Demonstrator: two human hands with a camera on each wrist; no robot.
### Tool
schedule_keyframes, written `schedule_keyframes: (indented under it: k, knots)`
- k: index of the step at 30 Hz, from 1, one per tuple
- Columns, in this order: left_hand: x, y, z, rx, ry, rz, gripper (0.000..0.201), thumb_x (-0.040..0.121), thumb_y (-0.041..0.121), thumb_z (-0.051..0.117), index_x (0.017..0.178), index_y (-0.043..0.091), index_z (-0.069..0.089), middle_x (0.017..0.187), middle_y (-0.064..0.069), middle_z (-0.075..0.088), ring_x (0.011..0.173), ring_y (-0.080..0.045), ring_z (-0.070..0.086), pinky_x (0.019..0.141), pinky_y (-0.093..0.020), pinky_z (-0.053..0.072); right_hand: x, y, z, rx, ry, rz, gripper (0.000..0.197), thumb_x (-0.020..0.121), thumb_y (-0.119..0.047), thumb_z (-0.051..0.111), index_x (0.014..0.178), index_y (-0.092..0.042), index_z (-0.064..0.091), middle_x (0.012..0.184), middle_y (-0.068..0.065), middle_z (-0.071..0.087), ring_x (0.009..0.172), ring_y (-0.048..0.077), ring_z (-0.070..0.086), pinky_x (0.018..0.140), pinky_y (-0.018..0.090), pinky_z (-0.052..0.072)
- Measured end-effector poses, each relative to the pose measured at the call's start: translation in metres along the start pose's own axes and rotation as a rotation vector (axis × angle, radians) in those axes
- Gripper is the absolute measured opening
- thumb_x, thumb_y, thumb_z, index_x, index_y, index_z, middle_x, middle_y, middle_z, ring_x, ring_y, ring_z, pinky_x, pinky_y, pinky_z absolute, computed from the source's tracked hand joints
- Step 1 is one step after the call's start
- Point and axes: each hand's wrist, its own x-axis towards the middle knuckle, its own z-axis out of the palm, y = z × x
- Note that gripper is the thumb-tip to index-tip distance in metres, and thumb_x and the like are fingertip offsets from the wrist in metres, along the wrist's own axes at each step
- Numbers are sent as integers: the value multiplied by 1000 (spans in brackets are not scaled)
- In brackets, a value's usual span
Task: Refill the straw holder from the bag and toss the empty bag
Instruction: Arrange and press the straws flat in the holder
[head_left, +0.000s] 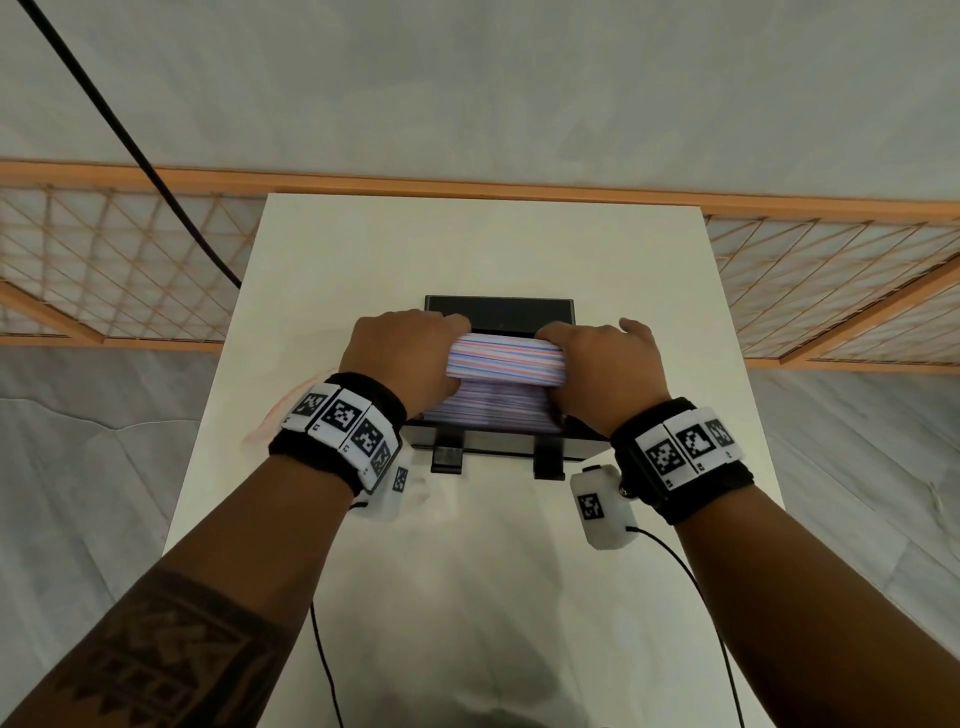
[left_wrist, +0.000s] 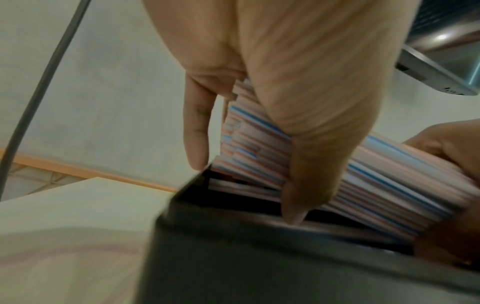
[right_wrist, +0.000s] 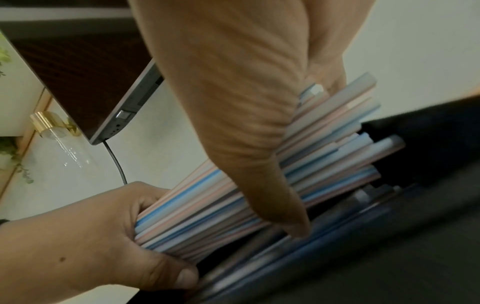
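Note:
A thick bundle of red, blue and white striped straws (head_left: 506, 361) is held level between both hands over the open black straw holder (head_left: 498, 444). My left hand (head_left: 410, 353) grips the bundle's left end and my right hand (head_left: 597, 364) grips its right end. More straws lie inside the holder below the bundle. The left wrist view shows the left hand's fingers (left_wrist: 197, 127) curled over the straws (left_wrist: 376, 185) at the holder's rim (left_wrist: 259, 257). In the right wrist view the straws (right_wrist: 207, 205) slant down into the holder (right_wrist: 415, 226). A faint clear bag (head_left: 275, 415) lies left of the holder.
The holder stands mid-way on a narrow white table (head_left: 467, 249), its raised black lid (head_left: 498, 314) behind the hands. A black cable (head_left: 130, 140) runs at the far left, and a wooden lattice screen (head_left: 104, 260) lies behind the table. A laptop (right_wrist: 91, 82) shows in the right wrist view.

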Motion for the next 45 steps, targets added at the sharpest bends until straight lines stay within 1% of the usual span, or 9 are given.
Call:
schedule_keyframes:
  k: [6,9,12,16,22,29,35,40,45]
  knots:
    - [-2,1,3,-24,-2,-7,45,83,56,66,123,37,57,109,8,65,100,-20,64,70,-31,40,-5,3,-1,83,10,-5,40,85,-32,63,125,-37,63,111,-7,75,106,23,71,120,49,29]
    - [-7,-1,14,-62,-63,-6,75,79,69,63,142,34,44,136,7,56,123,-21,54,89,-39,46,-13,5,10,158,-73,-16,57,85,-50,69,138,-38,53,135,-11,64,125,17,61,122,55,22]
    - [-17,1,26,-88,-87,5,87,83,81,39,152,29,31,153,3,41,138,-23,41,103,-48,41,-25,5,19,261,-109,-30,70,89,-59,65,151,-33,43,151,-9,52,139,17,49,123,59,16]
    - [-35,5,39,-133,-86,25,85,89,72,-2,153,28,31,155,5,37,143,-20,36,110,-53,36,-37,9,21,349,-70,-14,51,99,-58,53,145,-34,52,146,-11,56,137,13,50,121,51,10]
    - [-24,-4,28,-163,-36,0,46,96,39,31,135,30,54,135,8,49,129,-16,49,115,-55,23,-21,13,7,305,-99,-30,40,105,-46,47,142,-32,52,140,-11,58,129,13,56,120,53,12]
    - [-9,-10,6,-186,-183,-2,40,101,33,32,138,32,49,135,9,55,120,-14,55,116,-52,20,-4,9,4,196,-200,-52,41,108,-47,30,137,-34,56,133,-7,58,127,18,56,118,59,14]
    - [2,-15,2,-36,-362,70,74,91,61,51,154,32,26,151,7,40,128,-19,51,112,-51,26,1,12,-3,134,-362,-92,77,86,-63,66,151,-33,37,141,-5,52,130,23,54,117,60,17]
    - [14,-11,9,-46,-379,72,64,76,61,71,127,29,51,117,6,59,109,-21,61,94,-47,29,10,10,1,90,-398,-74,71,80,-53,78,142,-33,49,133,-5,59,125,23,58,113,62,26]
    - [19,-5,9,28,-402,61,54,73,59,75,115,28,61,116,3,54,103,-23,61,97,-51,36,12,5,5,58,-385,-53,55,80,-46,78,129,-31,58,120,-6,61,116,23,61,110,64,25]
